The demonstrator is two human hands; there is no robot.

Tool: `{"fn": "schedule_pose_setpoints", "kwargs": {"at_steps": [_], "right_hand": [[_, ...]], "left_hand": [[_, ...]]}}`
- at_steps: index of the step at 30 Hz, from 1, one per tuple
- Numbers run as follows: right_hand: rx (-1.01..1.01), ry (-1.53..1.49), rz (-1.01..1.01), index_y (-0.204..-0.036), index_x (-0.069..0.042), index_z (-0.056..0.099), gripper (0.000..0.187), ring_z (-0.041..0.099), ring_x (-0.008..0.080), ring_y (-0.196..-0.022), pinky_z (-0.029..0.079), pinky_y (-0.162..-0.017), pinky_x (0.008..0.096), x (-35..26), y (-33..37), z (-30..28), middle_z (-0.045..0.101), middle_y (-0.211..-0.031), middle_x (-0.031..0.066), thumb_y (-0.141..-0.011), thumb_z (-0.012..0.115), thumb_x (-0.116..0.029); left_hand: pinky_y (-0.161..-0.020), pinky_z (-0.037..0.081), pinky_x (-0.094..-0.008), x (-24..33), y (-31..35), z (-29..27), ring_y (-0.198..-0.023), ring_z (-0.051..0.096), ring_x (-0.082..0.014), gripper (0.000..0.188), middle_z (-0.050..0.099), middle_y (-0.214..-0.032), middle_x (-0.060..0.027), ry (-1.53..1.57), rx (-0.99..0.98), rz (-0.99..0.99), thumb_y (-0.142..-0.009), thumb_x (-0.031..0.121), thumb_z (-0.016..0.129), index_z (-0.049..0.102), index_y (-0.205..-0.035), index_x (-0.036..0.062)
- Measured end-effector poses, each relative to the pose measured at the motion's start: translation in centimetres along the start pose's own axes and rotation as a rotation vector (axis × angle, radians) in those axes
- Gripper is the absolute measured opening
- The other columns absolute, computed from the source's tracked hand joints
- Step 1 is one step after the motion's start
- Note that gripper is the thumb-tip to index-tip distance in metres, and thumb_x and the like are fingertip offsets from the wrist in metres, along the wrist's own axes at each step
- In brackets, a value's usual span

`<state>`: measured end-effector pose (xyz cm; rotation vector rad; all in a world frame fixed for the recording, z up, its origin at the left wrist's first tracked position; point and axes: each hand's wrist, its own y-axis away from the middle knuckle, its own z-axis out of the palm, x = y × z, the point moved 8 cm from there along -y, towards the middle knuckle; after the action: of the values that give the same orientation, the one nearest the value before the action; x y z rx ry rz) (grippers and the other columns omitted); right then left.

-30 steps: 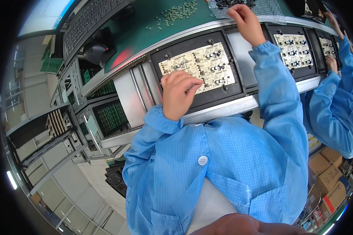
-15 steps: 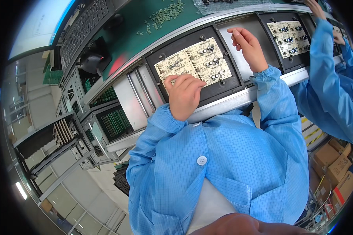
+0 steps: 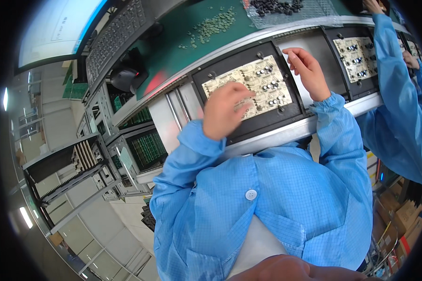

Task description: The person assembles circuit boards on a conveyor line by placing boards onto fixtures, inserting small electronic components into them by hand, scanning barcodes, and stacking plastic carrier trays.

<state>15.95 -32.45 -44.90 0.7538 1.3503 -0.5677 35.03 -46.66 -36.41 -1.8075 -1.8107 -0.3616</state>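
A cream circuit board (image 3: 287, 88) with dark capacitors sits in a black carrier frame (image 3: 262, 125) on the rail line before me. My left hand (image 3: 226, 110) hovers over the board's left part, its fingers smeared by motion and hiding some components there. Beyond the carrier's right edge, my right hand (image 3: 309, 72) is held above the rail with fingers curled and thumb close to them. Whatever may be between those fingertips is too small to make out.
Green disc-shaped parts (image 3: 213, 28) lie on the green mat, and black components (image 3: 276, 7) on bubble wrap. Another loaded carrier (image 3: 356, 61) is at right, near a co-worker's blue sleeve (image 3: 394, 61). A keyboard (image 3: 112, 35), a mouse (image 3: 124, 77) and board racks (image 3: 147, 147) are at left.
The view has shifted, so the scene sits farther right and lower. My left hand has lifted off the board's lower left and blurs. My right hand keeps nearly the same pose beside the carrier.
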Motion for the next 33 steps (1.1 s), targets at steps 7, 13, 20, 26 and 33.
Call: {"fn": "schedule_pose_setpoints", "kwargs": {"at_steps": [7,13,20,26,33], "right_hand": [[0.03,0.023,0.018,-0.126,-0.006,0.071,0.028,0.055,0.0037,-0.083,0.042,-0.073,0.0201,0.1,0.2,-0.2,0.064,-0.093,-0.0057,-0.11,0.06,-0.026],[0.0,0.193,-0.074,-0.128,0.0,0.072,0.025,0.064,0.0077,-0.095,0.051,-0.088,0.0253,-1.4,3.4,-0.3,0.072,-0.103,-0.0015,-0.107,0.062,-0.009],[0.02,0.851,-0.402,-0.111,-0.008,0.08,0.023,0.063,0.0296,-0.102,0.051,-0.093,0.0403,-5.7,9.0,0.7,0.071,-0.098,0.0097,-0.088,0.077,-0.004],[0.08,0.833,-0.308,-0.097,-0.009,0.079,0.018,0.063,0.0291,-0.112,0.047,-0.098,0.0411,-3.9,9.9,1.0,0.073,-0.099,0.0074,-0.079,0.084,-0.006],[0.087,0.966,-0.449,-0.096,-0.014,0.08,0.019,0.064,0.0264,-0.109,0.043,-0.099,0.0413,-4.6,10.2,1.5,0.073,-0.096,0.0025,-0.078,0.085,-0.009]], "left_hand": [[-0.09,0.058,-0.0414,-14.8,-3.5,-9.8,-0.109,0.07,-0.0348,0.022,0.074,-0.118,-0.0117,-0.5,0.434,-0.176,-0.093,0.009,0.07,0.076,-0.115,0.0098],[-0.085,0.06,-0.0395,-17.5,-3.7,-8.2,-0.101,0.073,-0.0292,0.029,0.076,-0.113,-0.0067,-0.686,0.259,-0.022,-0.087,0.006,0.063,0.077,-0.112,0.012],[-0.077,0.057,-0.0309,-19.5,-2.7,-10.3,-0.084,0.073,-0.0203,0.013,0.075,-0.098,-0.008,-0.137,0.486,-0.332,-0.092,0.009,0.076,0.08,-0.105,0.0103],[-0.09,0.058,-0.0264,-22.1,0.7,-8.5,-0.097,0.071,-0.0186,0.031,0.073,-0.108,-0.0096,0.832,0.635,-0.627,-0.101,0.01,0.073,0.068,-0.127,-0.0059],[-0.104,0.058,-0.0306,-18.0,3.7,-4.8,-0.119,0.066,-0.024,0.023,0.065,-0.122,-0.0128,1.726,0.385,-0.623,-0.109,0.007,0.057,0.057,-0.13,-0.0007]]}}
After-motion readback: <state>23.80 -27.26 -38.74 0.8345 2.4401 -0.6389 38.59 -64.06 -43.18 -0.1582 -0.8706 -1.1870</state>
